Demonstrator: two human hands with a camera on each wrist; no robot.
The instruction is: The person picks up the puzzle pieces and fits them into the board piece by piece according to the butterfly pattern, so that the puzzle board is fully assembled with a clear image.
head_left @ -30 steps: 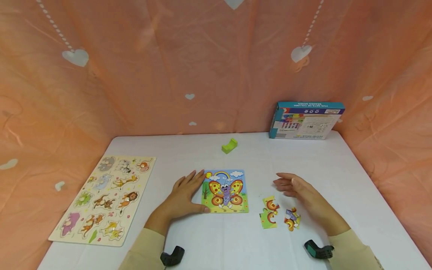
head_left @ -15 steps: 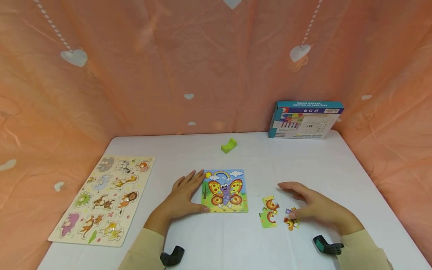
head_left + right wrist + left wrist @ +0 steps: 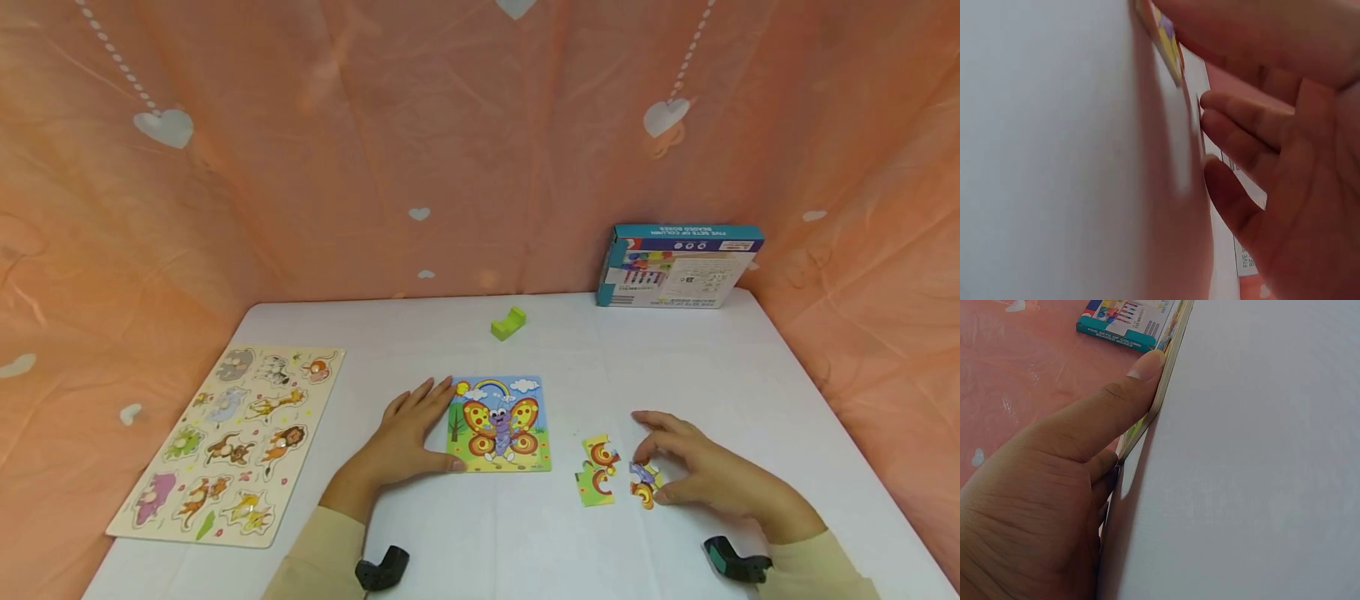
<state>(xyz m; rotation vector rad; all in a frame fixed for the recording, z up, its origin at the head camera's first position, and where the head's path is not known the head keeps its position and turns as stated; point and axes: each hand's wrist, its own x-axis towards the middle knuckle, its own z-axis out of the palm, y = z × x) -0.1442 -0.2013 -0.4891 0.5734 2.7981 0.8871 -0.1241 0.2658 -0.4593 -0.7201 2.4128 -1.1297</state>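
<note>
My left hand (image 3: 408, 437) lies along the left side of the square butterfly puzzle (image 3: 498, 425), fingers extended toward its top corner. The thumb rests on the bottom left corner; the left wrist view shows it at the puzzle's edge (image 3: 1147, 422). On the right, my right hand (image 3: 705, 471) pinches a puzzle piece (image 3: 645, 483) with purple and orange print between thumb and a finger. That piece (image 3: 1169, 47) shows below the thumb in the right wrist view, the other fingers spread apart. Two joined puzzle pieces (image 3: 596, 487) with orange swirls lie just left of it.
An animal peg board (image 3: 232, 450) lies at the left of the white table (image 3: 510, 542). A green arched block (image 3: 508, 323) sits toward the back. The blue-edged box (image 3: 678, 267) stands at the back right, before an orange curtain (image 3: 337, 167).
My right hand has come down and toward me, and its thumb and finger have closed on the loose puzzle piece. My left hand has stayed at the butterfly puzzle.
</note>
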